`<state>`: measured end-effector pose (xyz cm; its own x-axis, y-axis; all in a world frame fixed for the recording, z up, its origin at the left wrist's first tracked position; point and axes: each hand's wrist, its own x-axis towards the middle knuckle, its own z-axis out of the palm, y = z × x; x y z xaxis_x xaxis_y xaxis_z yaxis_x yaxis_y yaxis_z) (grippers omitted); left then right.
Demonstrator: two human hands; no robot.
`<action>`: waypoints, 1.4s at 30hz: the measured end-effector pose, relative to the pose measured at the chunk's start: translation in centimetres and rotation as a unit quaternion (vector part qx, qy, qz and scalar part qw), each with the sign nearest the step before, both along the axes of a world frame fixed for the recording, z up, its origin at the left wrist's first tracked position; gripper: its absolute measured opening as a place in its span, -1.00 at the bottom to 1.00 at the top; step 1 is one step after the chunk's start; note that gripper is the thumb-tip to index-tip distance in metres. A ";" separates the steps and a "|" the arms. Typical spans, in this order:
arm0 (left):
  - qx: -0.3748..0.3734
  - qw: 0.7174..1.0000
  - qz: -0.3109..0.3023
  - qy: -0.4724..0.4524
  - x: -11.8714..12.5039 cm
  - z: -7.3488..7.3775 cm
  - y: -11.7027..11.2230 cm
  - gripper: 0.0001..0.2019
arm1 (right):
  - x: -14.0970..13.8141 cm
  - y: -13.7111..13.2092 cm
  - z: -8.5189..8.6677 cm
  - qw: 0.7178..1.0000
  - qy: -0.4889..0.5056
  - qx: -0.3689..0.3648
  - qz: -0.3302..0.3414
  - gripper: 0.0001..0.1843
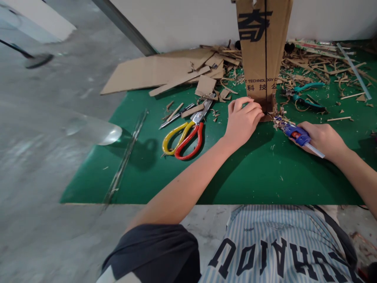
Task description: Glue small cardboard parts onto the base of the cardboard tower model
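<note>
My right hand (pixel 322 139) is wrapped round a blue hot glue gun (pixel 299 135), with a translucent glue stick (pixel 315 150) poking out of its back end. Its nozzle, clogged with scraps, points at the foot of a tall upright cardboard piece (pixel 256 59) with black printing. At that foot, my left hand (pixel 243 120) is closed with its fingertips against the cardboard's lower edge; exactly what they pinch is partly hidden. A black cord (pixel 266 47) runs down the cardboard's front to near those fingertips.
Scissors (pixel 188 135) with yellow and red handles lie left of my left hand, beside a slim metal-bladed tool (pixel 176 116). Teal-handled pliers (pixel 308 98) rest at right. Cardboard sheets (pixel 153 70) and scraps (pixel 318 65) cover the back. A clear bottle-like object (pixel 97 129) stands at the left edge.
</note>
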<state>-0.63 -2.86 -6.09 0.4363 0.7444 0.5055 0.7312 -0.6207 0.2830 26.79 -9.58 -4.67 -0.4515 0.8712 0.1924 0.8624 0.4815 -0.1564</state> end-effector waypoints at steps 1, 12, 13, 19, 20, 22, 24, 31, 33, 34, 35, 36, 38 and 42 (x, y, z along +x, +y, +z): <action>-0.001 1.000 0.001 0.000 0.0 0.0 0.0 -0.73 | 0.0 0.0 0.0 1.000 0.000 0.001 0.000 -0.66; 0.005 1.000 0.002 0.006 0.0 0.0 0.0 -0.72 | 0.0 0.0 -0.2 1.000 0.000 0.007 0.003 -0.68; 0.008 1.000 0.003 0.007 0.0 0.0 0.0 -0.72 | 0.0 0.1 -0.2 1.000 -0.002 0.005 0.005 -0.67; 0.016 1.000 0.007 0.013 0.0 -0.1 -0.1 -0.75 | -0.1 0.2 0.0 1.000 -0.007 0.014 0.015 -0.61; 0.016 1.000 0.007 0.011 0.0 -0.2 -0.1 -0.77 | -0.1 0.1 0.2 1.000 -0.007 0.018 0.018 -0.62; 0.016 1.000 0.008 0.004 0.0 -0.3 0.0 -0.83 | 0.0 -0.1 0.4 0.999 -0.010 0.031 0.023 -0.63; 0.017 1.000 0.012 -0.005 0.0 -0.3 0.1 -0.87 | 0.2 -0.3 0.5 0.998 -0.014 0.051 0.022 -0.63; 0.022 1.000 0.008 -0.009 -0.1 -0.3 0.1 -0.87 | 1.7 0.4 0.3 0.987 0.018 0.144 -0.068 -0.56; 0.022 1.000 0.006 -0.007 -0.1 -0.3 0.1 -0.87 | 2.1 0.9 0.4 0.984 0.017 0.131 -0.119 -0.52; 0.021 1.000 0.005 -0.005 -0.1 -0.3 0.2 -0.87 | 2.3 1.2 0.5 0.981 0.017 0.120 -0.150 -0.51; 0.020 1.000 0.003 -0.004 -0.1 -0.3 0.2 -0.87 | 2.4 1.5 0.5 0.977 0.021 0.108 -0.183 -0.49; 0.018 1.000 0.003 -0.002 -0.1 -0.4 0.2 -0.87 | 2.6 1.8 0.6 0.971 0.028 0.097 -0.219 -0.48; 0.019 1.000 0.004 -0.002 0.0 -0.4 0.2 -0.88 | 2.9 2.4 0.5 0.955 0.047 0.088 -0.280 -0.43; 0.025 1.000 0.009 -0.004 0.0 -0.3 0.1 -0.90 | 3.7 3.1 0.3 0.941 0.062 0.093 -0.321 -0.27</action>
